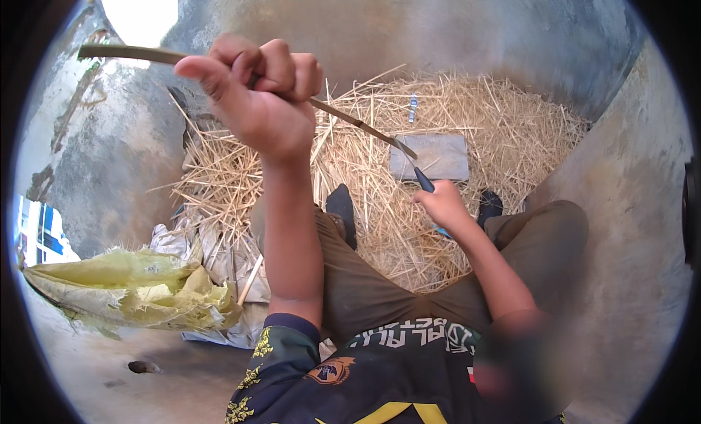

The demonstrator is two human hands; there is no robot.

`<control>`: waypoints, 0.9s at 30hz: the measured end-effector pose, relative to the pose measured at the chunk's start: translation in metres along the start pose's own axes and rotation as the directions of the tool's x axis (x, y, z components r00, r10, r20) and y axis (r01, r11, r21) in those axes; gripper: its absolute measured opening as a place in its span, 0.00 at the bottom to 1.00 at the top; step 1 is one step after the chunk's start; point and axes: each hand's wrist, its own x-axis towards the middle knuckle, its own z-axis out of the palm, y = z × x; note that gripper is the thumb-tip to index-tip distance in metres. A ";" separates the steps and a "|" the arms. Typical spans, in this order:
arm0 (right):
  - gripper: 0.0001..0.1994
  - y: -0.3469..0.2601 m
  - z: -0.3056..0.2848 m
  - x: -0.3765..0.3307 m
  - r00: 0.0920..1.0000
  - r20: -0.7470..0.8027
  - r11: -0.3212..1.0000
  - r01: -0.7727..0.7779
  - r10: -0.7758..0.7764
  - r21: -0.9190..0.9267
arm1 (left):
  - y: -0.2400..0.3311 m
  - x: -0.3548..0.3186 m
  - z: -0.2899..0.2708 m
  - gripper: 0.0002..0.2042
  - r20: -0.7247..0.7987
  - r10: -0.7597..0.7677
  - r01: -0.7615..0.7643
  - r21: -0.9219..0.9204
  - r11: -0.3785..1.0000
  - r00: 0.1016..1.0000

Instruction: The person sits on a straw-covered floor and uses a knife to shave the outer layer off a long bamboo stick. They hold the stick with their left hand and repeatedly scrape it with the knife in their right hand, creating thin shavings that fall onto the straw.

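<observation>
My left hand (266,103) is raised high at the left, its fingers closed around a long, thin brownish strip (350,120) that looks like bamboo. One end of the strip sticks out far left past my thumb; the other slopes down to the right. In my right hand (444,205), lower and nearer my knees, is a knife (423,179) with a dark blue handle. Its thin blade meets the strip's lower end, though the exact contact is too small to make out. Just behind the blade, a flat grey slab (447,154) lies on the shavings between my feet.
Straw-like shavings (504,117) cover the floor around my feet and pile up at the back. A torn yellowish sack (131,285) lies at the left, beside pale sheeting. Stained grey walls (438,30) close in the back and right. A small wrapper (413,109) rests among the shavings.
</observation>
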 end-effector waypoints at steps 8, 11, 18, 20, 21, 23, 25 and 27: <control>0.15 -0.092 -0.009 -0.050 0.740 -0.478 0.679 0.652 -0.474 0.336 | 0.007 0.000 0.002 0.29 -0.118 0.076 -0.054 0.178 0.983 0.990; 0.16 0.010 0.014 0.004 0.831 -0.284 0.830 0.533 -0.478 0.162 | -0.001 -0.003 0.013 0.29 -0.145 0.080 -0.057 0.153 0.987 0.986; 0.15 0.036 0.004 0.023 0.973 -0.201 0.933 0.034 -0.113 -0.359 | -0.005 0.000 -0.019 0.29 -0.166 0.125 -0.090 0.201 0.975 0.978; 0.13 0.030 0.015 0.018 0.991 -0.055 0.992 -0.120 0.119 -0.028 | 0.001 0.001 -0.032 0.29 -0.169 0.057 -0.038 0.111 0.993 0.984; 0.12 0.026 0.021 0.015 0.976 0.045 0.968 -0.215 0.211 0.131 | 0.001 0.000 -0.032 0.29 -0.148 0.058 -0.040 0.117 0.992 0.987; 0.14 0.021 0.025 0.013 0.947 0.160 0.906 -0.315 0.279 0.282 | 0.003 -0.001 -0.029 0.29 -0.102 0.059 -0.046 0.132 0.990 0.993; 0.15 0.018 0.017 0.011 0.901 0.312 0.848 -0.403 0.302 0.345 | 0.006 0.000 -0.035 0.29 -0.105 0.015 -0.007 0.079 0.997 0.994; 0.17 0.026 0.004 0.016 0.804 0.554 0.708 -0.519 0.214 0.479 | 0.005 0.000 -0.034 0.29 -0.110 -0.004 0.010 0.051 0.999 0.994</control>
